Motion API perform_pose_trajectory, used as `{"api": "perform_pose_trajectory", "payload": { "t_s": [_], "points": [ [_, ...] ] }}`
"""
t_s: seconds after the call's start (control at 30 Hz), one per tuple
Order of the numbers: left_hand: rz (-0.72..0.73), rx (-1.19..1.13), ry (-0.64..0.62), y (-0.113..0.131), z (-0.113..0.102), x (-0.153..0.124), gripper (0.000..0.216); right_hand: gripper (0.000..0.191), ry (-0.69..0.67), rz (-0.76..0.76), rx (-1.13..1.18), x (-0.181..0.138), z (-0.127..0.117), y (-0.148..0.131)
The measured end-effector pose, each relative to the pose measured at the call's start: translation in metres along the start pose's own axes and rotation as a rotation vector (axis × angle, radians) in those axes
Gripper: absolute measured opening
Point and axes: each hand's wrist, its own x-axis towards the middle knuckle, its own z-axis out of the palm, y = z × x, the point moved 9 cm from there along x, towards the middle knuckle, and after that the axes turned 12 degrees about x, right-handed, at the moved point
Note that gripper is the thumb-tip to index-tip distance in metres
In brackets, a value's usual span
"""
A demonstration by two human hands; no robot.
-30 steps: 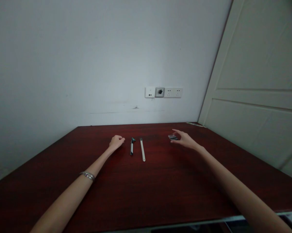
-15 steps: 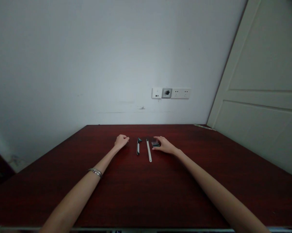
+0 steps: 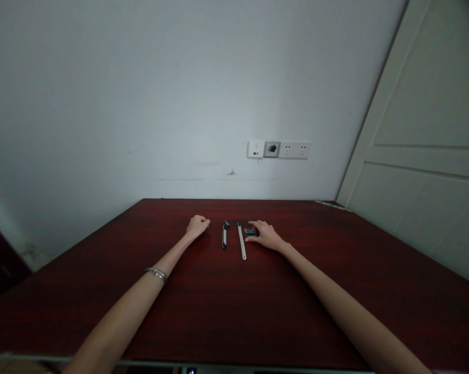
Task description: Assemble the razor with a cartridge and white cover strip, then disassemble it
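Observation:
A black and silver razor (image 3: 224,235) lies on the dark red table (image 3: 218,301), head pointing away from me. A thin white stick (image 3: 241,241) lies just right of it. My left hand (image 3: 197,227) rests on the table left of the razor, fingers curled closed, nothing visible in them. My right hand (image 3: 266,235) lies right of the white stick, its fingers resting on a small dark box (image 3: 250,231) that sits on the table. A metal bracelet (image 3: 157,273) circles my left forearm.
A white wall stands behind the table, with a row of sockets (image 3: 278,149). A pale door (image 3: 425,156) runs along the right side. The table's near edge (image 3: 234,363) is at the bottom of view.
My right hand has carried the small dark box from the right to a spot beside the white stick and set it on the table. The left hand stayed put.

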Motion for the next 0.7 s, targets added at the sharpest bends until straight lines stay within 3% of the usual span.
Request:
{"api": "perform_pose_trajectory", "payload": {
  "t_s": [0.43,0.7],
  "points": [
    [-0.006,0.016,-0.007,0.000,0.001,-0.004,0.025,0.065,0.079,-0.085,0.058,-0.003,-0.005,0.006],
    [-0.006,0.033,-0.005,0.000,-0.002,-0.011,0.024,0.047,0.246,-0.052,0.004,-0.004,-0.033,0.039]
  ]
}}
